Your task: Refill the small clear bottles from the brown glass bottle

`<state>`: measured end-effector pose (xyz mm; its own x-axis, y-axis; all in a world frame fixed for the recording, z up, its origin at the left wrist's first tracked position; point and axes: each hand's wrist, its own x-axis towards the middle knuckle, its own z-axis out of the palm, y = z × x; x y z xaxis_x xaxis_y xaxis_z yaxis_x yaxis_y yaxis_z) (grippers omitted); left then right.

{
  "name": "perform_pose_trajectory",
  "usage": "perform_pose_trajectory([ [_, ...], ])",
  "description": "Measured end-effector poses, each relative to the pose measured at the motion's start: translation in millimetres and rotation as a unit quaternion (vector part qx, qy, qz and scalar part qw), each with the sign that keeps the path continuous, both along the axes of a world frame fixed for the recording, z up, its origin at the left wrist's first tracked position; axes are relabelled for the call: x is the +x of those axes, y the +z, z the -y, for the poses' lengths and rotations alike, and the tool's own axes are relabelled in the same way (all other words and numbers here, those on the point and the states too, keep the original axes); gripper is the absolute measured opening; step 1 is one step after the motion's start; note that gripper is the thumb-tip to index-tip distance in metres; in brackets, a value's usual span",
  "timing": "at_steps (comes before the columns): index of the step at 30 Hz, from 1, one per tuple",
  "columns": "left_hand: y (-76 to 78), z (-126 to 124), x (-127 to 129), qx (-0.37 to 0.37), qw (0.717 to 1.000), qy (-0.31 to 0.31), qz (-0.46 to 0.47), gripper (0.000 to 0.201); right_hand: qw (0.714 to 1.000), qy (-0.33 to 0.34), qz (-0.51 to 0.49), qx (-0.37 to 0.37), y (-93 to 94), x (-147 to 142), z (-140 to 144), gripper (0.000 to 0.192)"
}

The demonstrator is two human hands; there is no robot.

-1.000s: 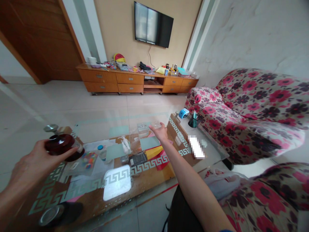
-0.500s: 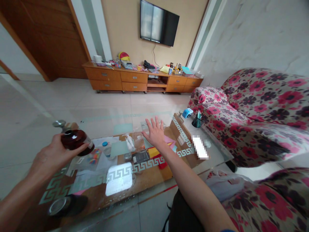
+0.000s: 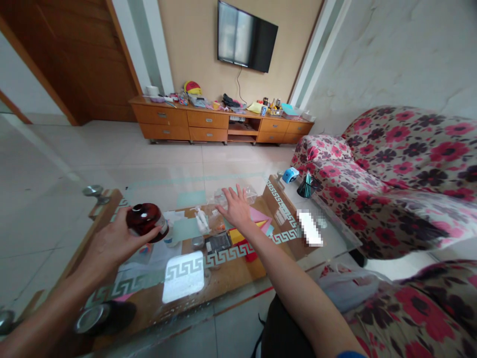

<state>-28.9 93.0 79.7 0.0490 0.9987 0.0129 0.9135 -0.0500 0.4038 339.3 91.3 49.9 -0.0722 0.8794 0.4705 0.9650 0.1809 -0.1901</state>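
Observation:
My left hand (image 3: 117, 238) grips a dark brown glass bottle (image 3: 143, 220) around its body. The bottle is tilted, its open neck pointing up and to the left, and part of a pale label shows on its right side. It is held above the left part of the glass-topped coffee table (image 3: 223, 278). My right hand (image 3: 237, 209) has its fingers spread, palm down, over the middle of the table, near a clear plastic bag (image 3: 250, 193). Whether its palm touches the glass I cannot tell. Nothing is in that hand.
Papers, a white figure-like item (image 3: 202, 220), a black box (image 3: 218, 242) and coloured envelopes (image 3: 242, 233) show through the glass. A dark jar (image 3: 106, 317) stands near left; a pencil holder (image 3: 307, 186) and blue item (image 3: 290, 174) stand far right. A flowered sofa (image 3: 402, 164) borders the right.
My left hand has moved right with the bottle, toward the table's middle. My right hand has shifted only slightly and stays spread.

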Motion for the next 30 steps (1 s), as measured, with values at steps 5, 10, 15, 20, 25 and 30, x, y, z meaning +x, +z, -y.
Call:
perform_pose_trajectory([
  [5, -19.1, 10.1, 32.0, 0.053, 0.997, -0.056, 0.026, 0.099, 0.998, 0.054, -0.037, -0.02, 5.0, -9.1, 2.8, 0.058],
  [10, -33.4, 12.5, 47.2, 0.062, 0.983, -0.154, 0.078, 0.086, 0.986, 0.116, -0.111, -0.054, 1.7, -17.3, 4.9, 0.053],
  [15, -42.9, 7.9, 47.0, 0.081, 0.978, -0.163, 0.099, 0.085, 0.96, 0.154, -0.214, -0.089, -18.2, -18.3, -1.0, 0.091],
  [20, -48.6, 4.0, 41.9, 0.075, 0.976, -0.183, 0.096, 0.086, 0.923, 0.124, -0.335, -0.143, -37.9, -15.7, -7.6, 0.126],
  [25, -36.5, 8.2, 44.7, 0.117, 0.965, -0.176, 0.153, 0.097, 0.925, 0.094, -0.319, -0.185, -35.5, -12.2, -3.9, 0.105],
  [30, -25.3, 11.5, 55.2, 0.131, 0.942, -0.208, 0.23, 0.068, 0.948, 0.045, -0.286, -0.133, -8.5, -9.5, 2.9, 0.088],
])
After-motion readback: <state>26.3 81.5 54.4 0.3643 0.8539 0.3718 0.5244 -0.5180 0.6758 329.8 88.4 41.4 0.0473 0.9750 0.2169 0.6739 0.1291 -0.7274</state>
